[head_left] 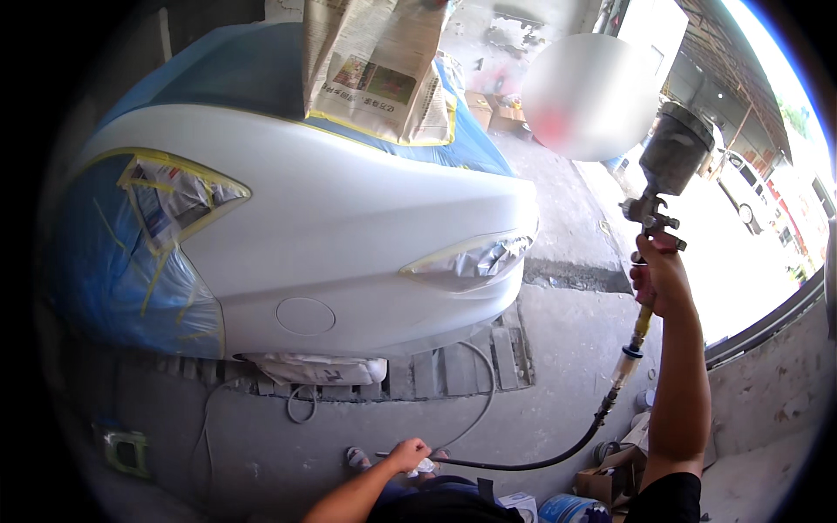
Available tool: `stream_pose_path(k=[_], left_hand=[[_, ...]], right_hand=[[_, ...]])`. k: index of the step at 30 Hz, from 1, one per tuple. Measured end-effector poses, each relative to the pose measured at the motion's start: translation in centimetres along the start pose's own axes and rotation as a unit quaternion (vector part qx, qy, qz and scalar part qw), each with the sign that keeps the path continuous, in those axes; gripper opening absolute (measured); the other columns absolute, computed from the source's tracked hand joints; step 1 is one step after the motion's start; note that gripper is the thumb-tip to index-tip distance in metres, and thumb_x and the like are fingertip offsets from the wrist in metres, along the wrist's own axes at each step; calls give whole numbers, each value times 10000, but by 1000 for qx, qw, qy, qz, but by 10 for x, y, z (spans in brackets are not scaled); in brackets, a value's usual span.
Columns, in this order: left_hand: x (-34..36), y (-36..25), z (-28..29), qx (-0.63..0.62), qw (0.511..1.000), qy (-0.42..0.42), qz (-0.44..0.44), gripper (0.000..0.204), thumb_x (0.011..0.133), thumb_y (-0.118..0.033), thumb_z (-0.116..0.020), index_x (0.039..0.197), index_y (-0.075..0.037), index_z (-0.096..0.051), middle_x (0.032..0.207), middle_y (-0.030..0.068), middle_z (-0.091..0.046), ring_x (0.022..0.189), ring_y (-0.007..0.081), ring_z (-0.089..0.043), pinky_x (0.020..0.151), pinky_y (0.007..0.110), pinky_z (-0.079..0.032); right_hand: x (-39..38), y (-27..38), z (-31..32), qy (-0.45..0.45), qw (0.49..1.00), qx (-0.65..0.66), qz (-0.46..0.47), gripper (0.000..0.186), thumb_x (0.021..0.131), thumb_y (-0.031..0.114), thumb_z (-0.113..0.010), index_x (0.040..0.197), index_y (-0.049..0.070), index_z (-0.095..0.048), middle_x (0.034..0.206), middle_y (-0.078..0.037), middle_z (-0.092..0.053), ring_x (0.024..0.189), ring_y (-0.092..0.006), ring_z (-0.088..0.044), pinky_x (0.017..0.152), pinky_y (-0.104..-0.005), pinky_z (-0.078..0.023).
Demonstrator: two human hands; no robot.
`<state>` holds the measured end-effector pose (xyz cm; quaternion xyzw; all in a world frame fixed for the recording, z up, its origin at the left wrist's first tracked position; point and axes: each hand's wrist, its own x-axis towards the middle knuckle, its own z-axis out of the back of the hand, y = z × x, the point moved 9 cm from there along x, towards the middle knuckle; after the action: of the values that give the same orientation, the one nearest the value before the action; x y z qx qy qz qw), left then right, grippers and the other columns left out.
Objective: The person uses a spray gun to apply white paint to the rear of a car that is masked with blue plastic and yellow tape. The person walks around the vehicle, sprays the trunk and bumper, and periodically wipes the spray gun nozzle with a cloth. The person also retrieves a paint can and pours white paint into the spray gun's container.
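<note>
My right hand (pixel 664 277) is raised at the right, its fingers wrapped round the grip of a spray gun (pixel 647 211). A dark cup (pixel 677 150) sits on top of the gun. Below the grip, a clear fitting (pixel 625 366) joins it to a black air hose (pixel 558 459). Low in the middle, my left hand (pixel 408 455) is closed round that hose in front of my body. The white car body (pixel 349 209) stands ahead, apart from the gun. Blue film (pixel 105 253), newspaper (pixel 375 87) and yellow tape cover its wheel area, windows and lamps.
A floor grate (pixel 436 370) runs under the car, with a wrapped bundle (pixel 327 369) beside it. A grey hose (pixel 490 366) loops on the floor. Near my right side are a cardboard box (pixel 602 479) and a blue can (pixel 571 507). A blurred round patch hides part of the background.
</note>
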<state>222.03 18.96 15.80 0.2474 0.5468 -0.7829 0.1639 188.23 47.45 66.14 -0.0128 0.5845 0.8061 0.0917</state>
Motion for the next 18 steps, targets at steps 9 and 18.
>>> stream_pose_path(k=[9, 18], left_hand=[[-19, 19, 38, -6, 999, 26, -40, 304, 839, -311, -646, 940, -24, -638, 816, 98, -669, 727, 154, -616, 670, 312, -493], [-60, 102, 134, -9, 999, -27, -22, 298, 829, -303, -656, 927, -21, -650, 832, 103, -674, 762, 162, -629, 703, 320, -506]], right_hand=[[-65, 40, -89, -1, 998, -10, 56, 345, 893, 392, -587, 971, 64, -514, 637, -45, -544, 477, -123, -516, 388, -252, -394], [-183, 112, -277, 166, 985, -17, 33, 316, 859, 322, -633, 916, 26, -539, 679, -36, -551, 557, -121, -566, 416, -262, -426]])
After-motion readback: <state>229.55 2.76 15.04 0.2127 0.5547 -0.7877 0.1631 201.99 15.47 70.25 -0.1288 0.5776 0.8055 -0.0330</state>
